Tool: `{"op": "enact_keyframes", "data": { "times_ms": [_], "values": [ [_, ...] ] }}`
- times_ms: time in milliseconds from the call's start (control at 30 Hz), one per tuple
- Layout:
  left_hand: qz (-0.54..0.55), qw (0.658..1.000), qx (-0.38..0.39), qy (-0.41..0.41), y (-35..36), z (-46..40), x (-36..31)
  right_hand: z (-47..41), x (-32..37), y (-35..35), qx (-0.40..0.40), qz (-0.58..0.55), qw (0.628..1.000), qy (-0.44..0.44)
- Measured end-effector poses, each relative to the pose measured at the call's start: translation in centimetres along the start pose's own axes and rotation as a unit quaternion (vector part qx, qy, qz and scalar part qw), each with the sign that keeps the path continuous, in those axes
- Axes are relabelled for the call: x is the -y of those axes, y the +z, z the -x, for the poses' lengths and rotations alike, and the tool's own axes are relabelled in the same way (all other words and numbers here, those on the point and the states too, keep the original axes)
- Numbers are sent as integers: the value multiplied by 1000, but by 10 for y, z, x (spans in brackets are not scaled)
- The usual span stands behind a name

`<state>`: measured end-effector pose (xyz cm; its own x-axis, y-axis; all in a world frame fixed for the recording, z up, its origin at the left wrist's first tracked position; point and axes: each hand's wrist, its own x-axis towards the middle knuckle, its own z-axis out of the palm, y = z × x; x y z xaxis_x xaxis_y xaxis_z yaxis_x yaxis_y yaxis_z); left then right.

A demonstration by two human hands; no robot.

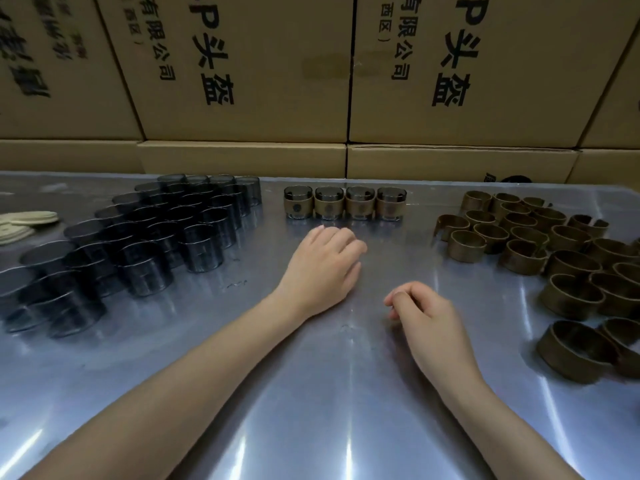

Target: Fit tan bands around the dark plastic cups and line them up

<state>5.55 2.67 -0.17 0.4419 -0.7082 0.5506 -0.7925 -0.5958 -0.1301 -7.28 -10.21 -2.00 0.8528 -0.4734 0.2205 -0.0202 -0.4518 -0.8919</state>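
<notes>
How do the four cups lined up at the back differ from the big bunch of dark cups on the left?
The four lined-up cups each wear a tan band; the dark cups on the left are bare. The four form one single row; the bare ones fill several rows. Both groups stand upright on the shiny table.

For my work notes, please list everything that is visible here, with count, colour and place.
Banded cups: four, dark with tan bands, one row at far centre.
Bare cups: many, dark see-through, grouped at far left.
Loose bands: many, tan-brown, spread at right.
Pads: a few, cream, left edge.
Cardboard boxes: several, brown with black print, stacked behind the table.
Table: one, shiny grey metal.
Left hand: resting on table, fingers loosely curled, holding nothing.
Right hand: resting on table, loosely curled, holding nothing.
</notes>
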Motion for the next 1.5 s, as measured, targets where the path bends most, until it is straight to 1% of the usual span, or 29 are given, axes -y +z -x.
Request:
{"op": "enact_keyframes", "data": {
  "times_ms": [100,200,333,433,533,600,667,800,867,933,1033,1133,1167,1233,1300,1333,1367,1433,1467,1500],
  "values": [
    [-49,994,23,-90,-22,32,9,-2,-2,0,5,-1,1000,-12],
    [-88,977,14,-195,-40,62,16,-3,-2,-1,2,-1,1000,-11],
    [-119,954,11,-276,-57,87,20,-3,-1,0,5,21,1000,-13],
    [-129,919,3,-373,-69,103,30,-2,0,0,4,38,999,-12],
    [-126,864,9,-488,-82,120,50,-2,1,0,2,36,999,-12],
    [-120,844,37,-521,-86,127,60,-2,2,0,0,37,999,-12],
    [-123,845,54,-518,-85,128,66,-2,2,0,2,46,999,-14],
    [-146,862,24,-485,-81,122,66,-2,2,1,8,51,999,-17],
    [-130,875,14,-466,-80,116,60,-2,3,1,10,56,998,-19],
    [-93,897,12,-432,-78,108,49,-1,4,0,9,58,998,-21],
    [-16,936,-2,-351,-74,94,23,-1,5,0,12,60,998,-22],
    [52,970,-27,-237,-65,81,-11,-1,6,0,23,63,997,-22],
    [74,976,-39,-202,-61,77,-23,0,6,0,36,68,997,-24],
    [136,978,-44,-153,-54,71,-44,0,6,0,87,86,992,-31],
    [196,972,-34,-126,-45,67,-57,1,7,0,139,115,983,-46],
    [235,962,-28,-134,-41,65,-61,2,9,0,155,122,979,-49],
    [297,940,-19,-168,-40,62,-65,2,11,0,163,127,977,-53],
    [446,861,6,-245,-44,55,-72,5,12,0,162,136,976,-55],
    [498,827,4,-260,-46,53,-75,6,12,0,154,135,977,-53],
    [517,813,-8,-268,-46,51,-78,7,12,1,144,128,980,-49]
  ]
}}
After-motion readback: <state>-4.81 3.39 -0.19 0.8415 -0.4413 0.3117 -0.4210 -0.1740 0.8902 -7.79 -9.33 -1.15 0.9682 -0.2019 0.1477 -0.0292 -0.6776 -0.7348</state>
